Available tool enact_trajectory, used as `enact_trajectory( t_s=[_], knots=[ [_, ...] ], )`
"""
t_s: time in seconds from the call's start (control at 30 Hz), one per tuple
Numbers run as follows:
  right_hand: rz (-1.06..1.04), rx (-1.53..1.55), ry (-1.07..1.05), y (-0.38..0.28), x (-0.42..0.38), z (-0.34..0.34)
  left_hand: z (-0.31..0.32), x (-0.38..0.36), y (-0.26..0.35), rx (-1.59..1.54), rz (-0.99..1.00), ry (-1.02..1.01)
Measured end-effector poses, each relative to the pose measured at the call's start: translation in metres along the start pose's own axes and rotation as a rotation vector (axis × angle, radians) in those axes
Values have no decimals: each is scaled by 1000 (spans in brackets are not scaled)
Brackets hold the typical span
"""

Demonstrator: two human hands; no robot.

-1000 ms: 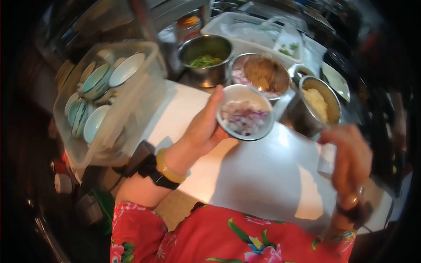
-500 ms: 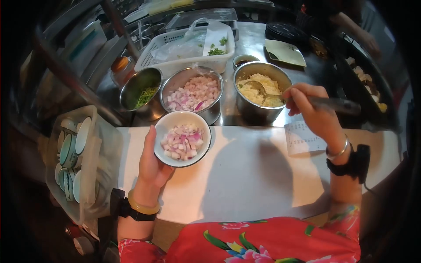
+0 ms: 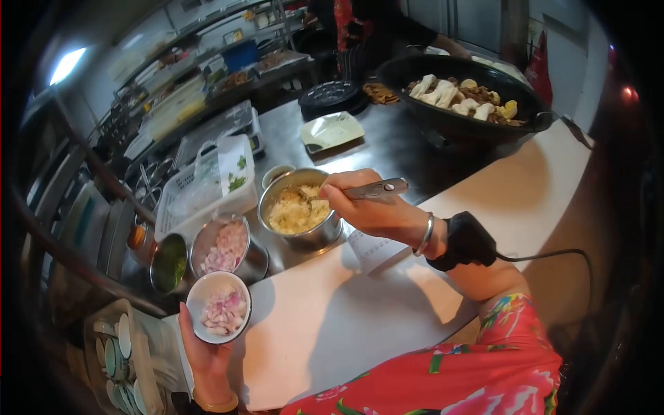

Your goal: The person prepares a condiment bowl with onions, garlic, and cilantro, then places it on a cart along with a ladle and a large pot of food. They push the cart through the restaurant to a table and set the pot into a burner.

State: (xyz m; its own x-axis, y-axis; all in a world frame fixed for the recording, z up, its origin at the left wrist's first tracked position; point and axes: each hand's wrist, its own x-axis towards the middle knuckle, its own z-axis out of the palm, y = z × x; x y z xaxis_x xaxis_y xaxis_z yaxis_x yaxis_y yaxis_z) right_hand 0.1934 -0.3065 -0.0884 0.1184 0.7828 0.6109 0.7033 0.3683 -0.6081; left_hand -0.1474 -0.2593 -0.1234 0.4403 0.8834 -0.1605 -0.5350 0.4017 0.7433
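Small white bowl (image 3: 218,307) of chopped pink onion, cupped from below in left hand (image 3: 202,353), grip wrapped round its underside, held over near edge of white bench (image 3: 332,332). Right hand (image 3: 366,207) clamped on metal spoon handle (image 3: 377,189), spoon tip dipped into steel pot (image 3: 299,214) of pale yellow crumbly food. Beside that pot, steel bowl (image 3: 225,245) of more chopped onion and another (image 3: 169,263) with greens. Paper slip (image 3: 373,250) lying under right wrist. Large dark pan (image 3: 460,100) of food farther back.
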Motion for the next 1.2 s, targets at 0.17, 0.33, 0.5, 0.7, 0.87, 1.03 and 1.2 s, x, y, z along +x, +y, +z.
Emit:
enact_trajectory(
  t_s=[0.17, 0.33, 0.5, 0.7, 0.87, 1.03, 1.2],
  knots=[
    [118, 141, 39, 8, 0, -7, 23, 12, -10, -31, -21, -33],
    [112, 162, 40, 17, 4, -13, 64, 20, -39, -1, -160, -182],
    [242, 323, 25, 13, 6, -24, 75, 39, -64, -16, -240, -150],
    [230, 307, 27, 27, 9, -22, 67, 47, -67, -53, -293, -160],
    [273, 420, 48, 28, 9, -22, 72, 40, -69, -42, -228, -172],
    [300, 435, 52, 27, 12, -23, 61, 43, -69, -33, -215, -217],
    [310, 447, 50, 27, 10, -23, 61, 42, -68, -28, -227, -210]
  ],
)
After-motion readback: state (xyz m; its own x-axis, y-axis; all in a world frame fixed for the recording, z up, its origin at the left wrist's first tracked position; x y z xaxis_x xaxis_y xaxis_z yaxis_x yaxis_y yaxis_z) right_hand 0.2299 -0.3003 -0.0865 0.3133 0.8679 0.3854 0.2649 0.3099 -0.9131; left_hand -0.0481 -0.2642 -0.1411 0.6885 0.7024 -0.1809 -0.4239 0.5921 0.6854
